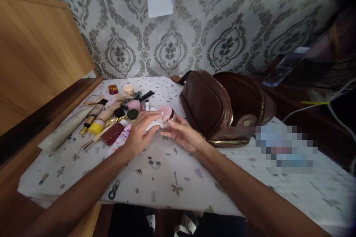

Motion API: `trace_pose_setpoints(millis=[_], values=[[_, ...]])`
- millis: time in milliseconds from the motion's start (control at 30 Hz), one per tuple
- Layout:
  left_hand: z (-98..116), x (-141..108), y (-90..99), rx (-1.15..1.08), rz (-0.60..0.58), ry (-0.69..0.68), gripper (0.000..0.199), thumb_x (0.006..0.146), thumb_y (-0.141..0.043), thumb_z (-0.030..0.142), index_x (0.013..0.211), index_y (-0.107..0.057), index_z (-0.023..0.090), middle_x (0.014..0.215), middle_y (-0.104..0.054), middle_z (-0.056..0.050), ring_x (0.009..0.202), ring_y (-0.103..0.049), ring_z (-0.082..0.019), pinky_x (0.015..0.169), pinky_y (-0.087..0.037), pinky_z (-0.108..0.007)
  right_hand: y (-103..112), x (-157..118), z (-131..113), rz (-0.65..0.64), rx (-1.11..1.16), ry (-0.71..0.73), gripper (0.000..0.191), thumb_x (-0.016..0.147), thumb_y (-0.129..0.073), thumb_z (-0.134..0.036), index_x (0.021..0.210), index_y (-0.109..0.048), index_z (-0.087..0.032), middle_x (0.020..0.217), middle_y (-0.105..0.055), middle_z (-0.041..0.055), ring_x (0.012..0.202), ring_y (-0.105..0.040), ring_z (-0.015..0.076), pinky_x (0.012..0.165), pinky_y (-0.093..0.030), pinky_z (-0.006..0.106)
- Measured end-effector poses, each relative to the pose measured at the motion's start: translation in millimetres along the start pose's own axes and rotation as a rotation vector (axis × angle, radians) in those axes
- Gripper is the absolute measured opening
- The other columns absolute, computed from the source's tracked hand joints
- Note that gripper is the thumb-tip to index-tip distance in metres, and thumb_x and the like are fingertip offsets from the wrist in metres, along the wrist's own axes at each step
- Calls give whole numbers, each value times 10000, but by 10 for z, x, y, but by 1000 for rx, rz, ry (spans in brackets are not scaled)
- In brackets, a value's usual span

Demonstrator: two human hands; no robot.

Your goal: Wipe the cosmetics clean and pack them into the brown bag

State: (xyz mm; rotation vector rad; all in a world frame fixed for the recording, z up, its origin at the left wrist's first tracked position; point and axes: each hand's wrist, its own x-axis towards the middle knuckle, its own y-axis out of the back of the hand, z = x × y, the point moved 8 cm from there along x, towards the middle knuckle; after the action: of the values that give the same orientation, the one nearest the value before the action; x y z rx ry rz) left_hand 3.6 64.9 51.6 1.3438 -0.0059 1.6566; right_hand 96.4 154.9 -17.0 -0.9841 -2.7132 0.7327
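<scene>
Over the cloth-covered table, my right hand (186, 135) grips a small round cosmetic jar (165, 112) with a pink top, tilted on its side. My left hand (140, 131) is closed on a crumpled white wipe (152, 124), which it presses to the jar's near side. The fingertips of both hands meet around the jar and partly hide it. Just left of my left hand lie a dark red bottle (112, 133), a jar with a dark green top (132, 114) and a pink jar (134, 104).
An open brown leather bag (205, 100) stands right of my hands. Several cosmetics spread left, among them a long pale tube (65, 129), a yellow-capped container (96, 127) and a red-and-gold jar (113, 89). A wooden panel (41, 40) borders the left; a patterned wall closes the back.
</scene>
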Motion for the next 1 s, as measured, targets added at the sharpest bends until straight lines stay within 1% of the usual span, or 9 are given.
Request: trace_pose_setpoints(millis=[133,300,467,600,667,733,867,933,1000], values=[[-18,-27,-58,-20,-46,-13,341,972,-533,240,1309,-588,237,1240,-674,-109,1181,-590,-256,1033,-458,-462,31,16,0,-9,-6,0,498,604,-884,-362,1014,-626,-249,984,-671,2,874,-657,165,871,-601,368],[-89,-40,-81,-47,-69,29,377,984,-507,241,1357,-564,240,1321,-634,-120,1254,-555,-252,1076,-437,-462,20,22,-6,-40,-23,-1,538,615,-867,-282,1092,-622,-251,1007,-664,1,894,-663,160,887,-593,360],[-303,-46,48,-50,2,226,338,978,-498,298,1277,-633,217,1287,-655,-107,1214,-587,-246,1060,-455,-419,-172,-37,76,-133,-25,-78,530,606,-850,-270,1088,-635,-223,1002,-658,14,871,-664,173,741,-619,319],[-506,-106,103,-112,56,428,365,958,-511,417,1199,-673,195,1253,-686,-105,1185,-608,-268,1031,-468,-399,-239,-95,-8,-110,-140,-12,555,586,-860,-339,1085,-640,-234,1006,-647,2,857,-644,177,727,-609,323],[-589,-145,97,-136,71,522,409,941,-522,470,1202,-668,191,1265,-682,-107,1184,-608,-279,1004,-482,-395,-224,-157,-195,-63,-251,84,521,602,-856,-384,1058,-652,-234,974,-646,-1,897,-628,192,776,-596,335],[-618,-163,83,-144,68,558,442,920,-538,506,1202,-666,189,1275,-675,-107,1198,-598,-287,1012,-474,-401,-196,-266,-481,2,-348,204,475,627,-846,-428,1018,-662,-231,927,-637,-2,921,-608,195,801,-581,327],[-603,-163,54,-111,31,548,479,896,-535,557,1173,-679,194,1281,-676,-95,1221,-584,-285,1072,-427,-412,-71,-513,-1211,124,-364,420,431,695,-789,-518,949,-629,-209,902,-607,3,837,-589,164,728,-577,301],[-608,-167,42,-73,15,550,507,885,-523,584,1167,-682,194,1287,-675,-94,1223,-585,-287,1065,-432,-408,62,-598,-1623,193,-381,551,413,728,-752,-529,912,-593,-195,904,-592,6,821,-584,157,721,-575,309],[-620,-170,29,-42,2,556,533,871,-518,608,1157,-684,190,1279,-681,-98,1221,-589,-294,1057,-438,-411,242,-650,-2012,307,-508,676,362,784,-690,-515,879,-569,-187,864,-579,2,800,-569,150,740,-557,312]])
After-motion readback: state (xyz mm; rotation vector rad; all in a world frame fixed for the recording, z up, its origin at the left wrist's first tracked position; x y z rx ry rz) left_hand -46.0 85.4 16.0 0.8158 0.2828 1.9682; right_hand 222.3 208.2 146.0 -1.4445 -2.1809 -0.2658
